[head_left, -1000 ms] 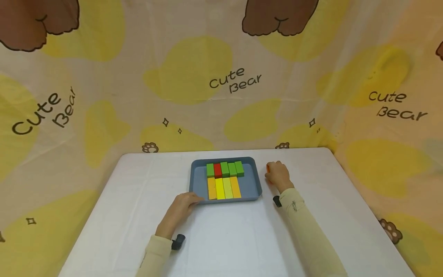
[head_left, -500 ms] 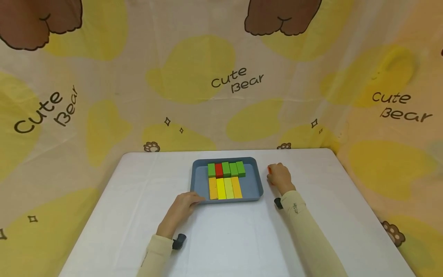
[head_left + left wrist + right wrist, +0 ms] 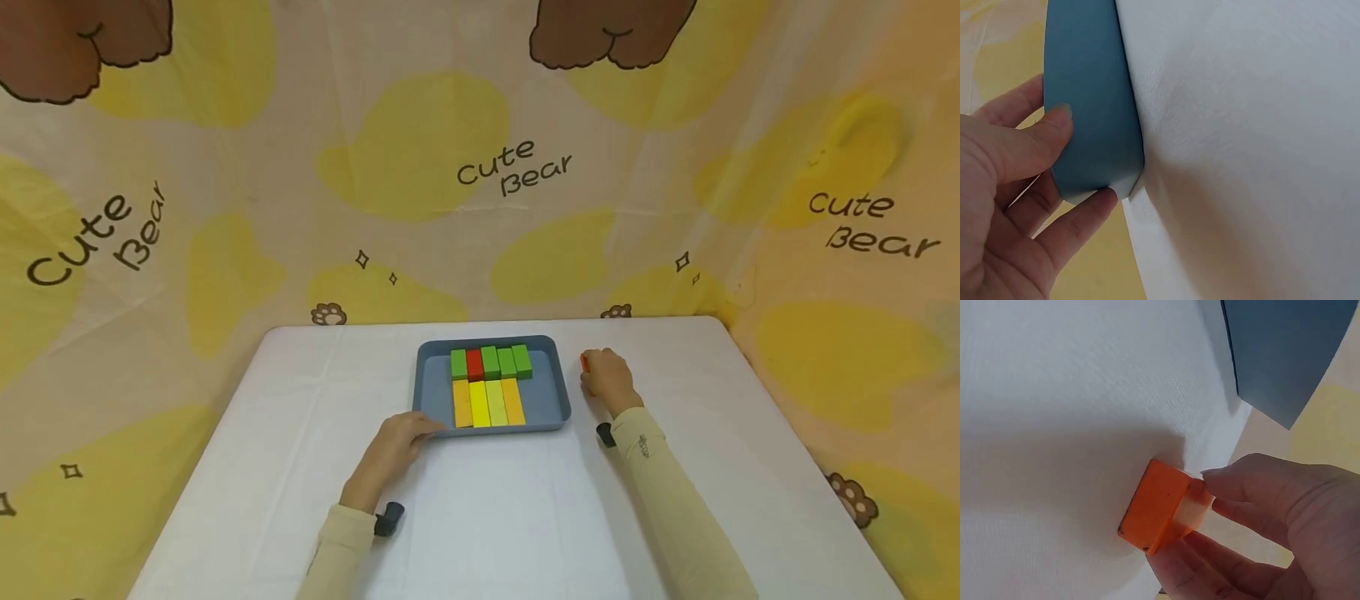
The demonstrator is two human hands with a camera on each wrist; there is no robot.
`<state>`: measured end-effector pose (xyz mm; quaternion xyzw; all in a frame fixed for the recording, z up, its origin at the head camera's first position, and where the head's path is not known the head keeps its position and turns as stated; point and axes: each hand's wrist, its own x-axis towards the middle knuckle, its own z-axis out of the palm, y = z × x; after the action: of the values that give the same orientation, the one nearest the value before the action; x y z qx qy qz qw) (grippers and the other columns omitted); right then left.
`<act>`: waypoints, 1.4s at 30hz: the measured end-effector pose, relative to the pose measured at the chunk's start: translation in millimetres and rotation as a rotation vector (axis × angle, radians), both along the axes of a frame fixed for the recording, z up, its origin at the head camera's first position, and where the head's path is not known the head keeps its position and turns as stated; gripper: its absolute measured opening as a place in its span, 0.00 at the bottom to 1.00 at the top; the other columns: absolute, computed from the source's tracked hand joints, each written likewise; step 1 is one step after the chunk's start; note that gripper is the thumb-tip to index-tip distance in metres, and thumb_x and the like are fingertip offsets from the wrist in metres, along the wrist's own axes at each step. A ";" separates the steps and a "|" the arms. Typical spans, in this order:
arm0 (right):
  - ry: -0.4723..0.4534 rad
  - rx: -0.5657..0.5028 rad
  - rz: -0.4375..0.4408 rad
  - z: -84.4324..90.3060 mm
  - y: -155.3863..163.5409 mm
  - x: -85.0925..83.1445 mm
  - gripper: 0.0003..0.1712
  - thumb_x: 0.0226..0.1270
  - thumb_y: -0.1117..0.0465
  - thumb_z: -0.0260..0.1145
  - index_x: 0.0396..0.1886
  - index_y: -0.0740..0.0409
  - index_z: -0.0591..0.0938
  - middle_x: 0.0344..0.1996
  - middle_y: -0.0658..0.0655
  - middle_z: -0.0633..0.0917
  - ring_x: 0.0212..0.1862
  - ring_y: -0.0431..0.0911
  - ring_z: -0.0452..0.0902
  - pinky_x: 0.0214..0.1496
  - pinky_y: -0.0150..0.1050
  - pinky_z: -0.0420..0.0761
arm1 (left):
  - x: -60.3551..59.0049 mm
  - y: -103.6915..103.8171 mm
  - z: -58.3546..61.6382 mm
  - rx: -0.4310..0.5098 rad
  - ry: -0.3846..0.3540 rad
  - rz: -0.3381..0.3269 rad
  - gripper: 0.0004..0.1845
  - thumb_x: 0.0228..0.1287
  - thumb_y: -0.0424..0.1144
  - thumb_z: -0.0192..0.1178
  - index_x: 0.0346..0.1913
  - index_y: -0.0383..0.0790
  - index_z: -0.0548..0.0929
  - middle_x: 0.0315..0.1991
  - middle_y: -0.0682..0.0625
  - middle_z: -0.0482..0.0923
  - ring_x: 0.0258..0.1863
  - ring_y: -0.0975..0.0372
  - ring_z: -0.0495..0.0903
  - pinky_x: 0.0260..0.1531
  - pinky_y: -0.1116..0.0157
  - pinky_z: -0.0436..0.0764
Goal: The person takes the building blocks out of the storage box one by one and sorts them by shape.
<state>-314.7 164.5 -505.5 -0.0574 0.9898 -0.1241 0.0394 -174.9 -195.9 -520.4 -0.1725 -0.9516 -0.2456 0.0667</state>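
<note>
Matt orange block point(image 3: 1161, 514), smooth blue tray point(image 3: 1088, 112), woven white tablecloth point(image 3: 1066, 394).

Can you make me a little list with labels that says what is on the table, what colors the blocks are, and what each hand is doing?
Table: white table
Tray: blue tray with two rows of blocks
Back row: green, red block, then three green
Front row: orange, yellow, pale yellow-green, orange
Left hand: left hand holds the tray's near left corner between thumb and fingers
Right hand: right hand pinches an orange block beside the tray; the block is touching the table
</note>
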 end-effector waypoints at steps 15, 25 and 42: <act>0.163 -0.073 0.022 21.9 -14.9 16.7 0.23 0.65 0.59 0.65 0.59 0.63 0.79 0.51 0.72 0.82 0.51 0.68 0.75 0.51 0.58 0.81 | 0.3 1.2 1.1 -0.001 -0.022 0.013 0.15 0.60 0.25 0.64 0.43 0.48 0.90 0.36 0.55 0.86 0.39 0.62 0.84 0.45 0.65 0.86; 0.181 -0.073 0.051 37.2 -38.7 25.8 0.24 0.66 0.55 0.68 0.60 0.59 0.80 0.54 0.68 0.82 0.55 0.64 0.76 0.55 0.56 0.81 | 2.0 0.9 1.2 -0.004 -0.023 0.015 0.14 0.61 0.26 0.64 0.43 0.48 0.90 0.36 0.54 0.86 0.40 0.62 0.84 0.45 0.64 0.86; 0.168 -0.071 0.137 39.1 -75.5 42.7 0.23 0.66 0.55 0.68 0.59 0.57 0.80 0.54 0.65 0.82 0.52 0.59 0.80 0.50 0.52 0.85 | 0.9 1.4 2.1 -0.011 -0.031 0.019 0.14 0.61 0.27 0.65 0.43 0.48 0.90 0.35 0.55 0.86 0.39 0.62 0.84 0.45 0.64 0.85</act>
<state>-272.0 88.9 -466.4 -0.1363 0.9784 -0.1510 -0.0372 -174.0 -194.5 -518.3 -0.1601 -0.9554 -0.2424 0.0533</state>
